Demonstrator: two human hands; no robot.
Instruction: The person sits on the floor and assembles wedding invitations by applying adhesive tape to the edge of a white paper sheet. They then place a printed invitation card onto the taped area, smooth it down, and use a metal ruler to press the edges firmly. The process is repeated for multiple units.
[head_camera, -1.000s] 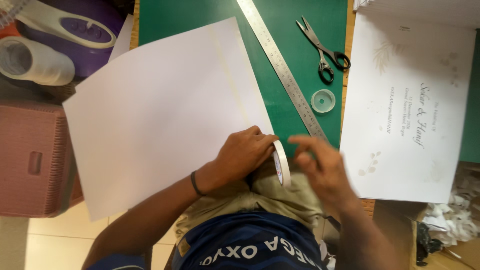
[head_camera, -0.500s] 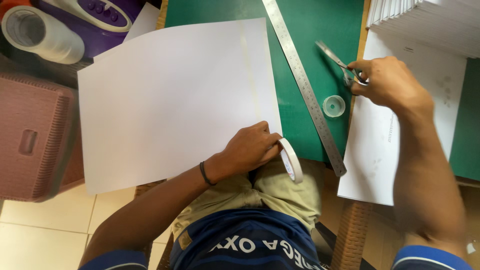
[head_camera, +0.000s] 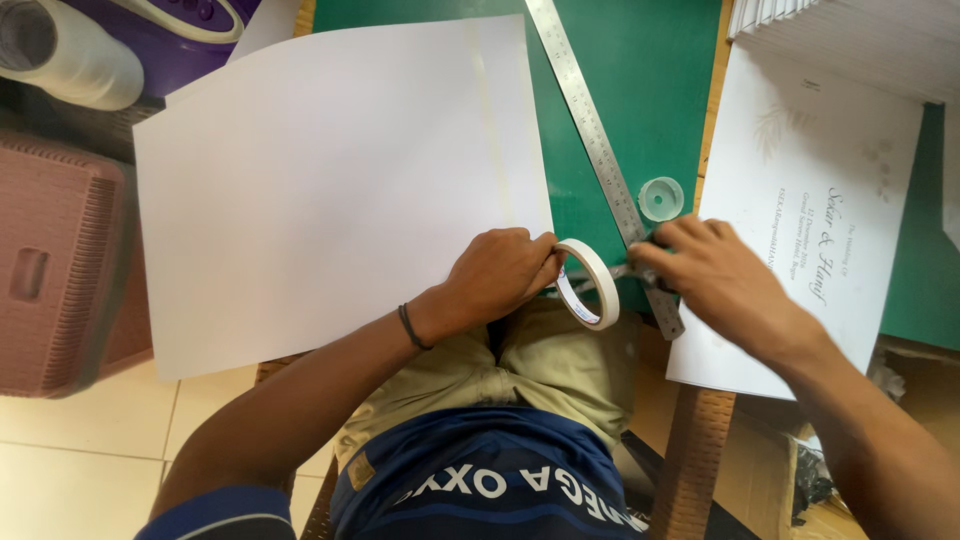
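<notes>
My left hand grips a white tape roll at the near right corner of a large white sheet, which lies partly on a green cutting mat. My right hand is just right of the roll, closed on a pair of scissors. Only the metal blade tips show, pointing at the roll. A steel ruler runs diagonally across the mat and passes under my right hand.
A small clear round cap lies beside the ruler. A printed white card lies to the right, with a stack of white cards behind it. At left are a pink ribbed basket, a clear film roll and a purple appliance.
My right hand reached to the scissors on the mat, picked them up and came back beside the tape roll. The left hand kept hold of the roll.
</notes>
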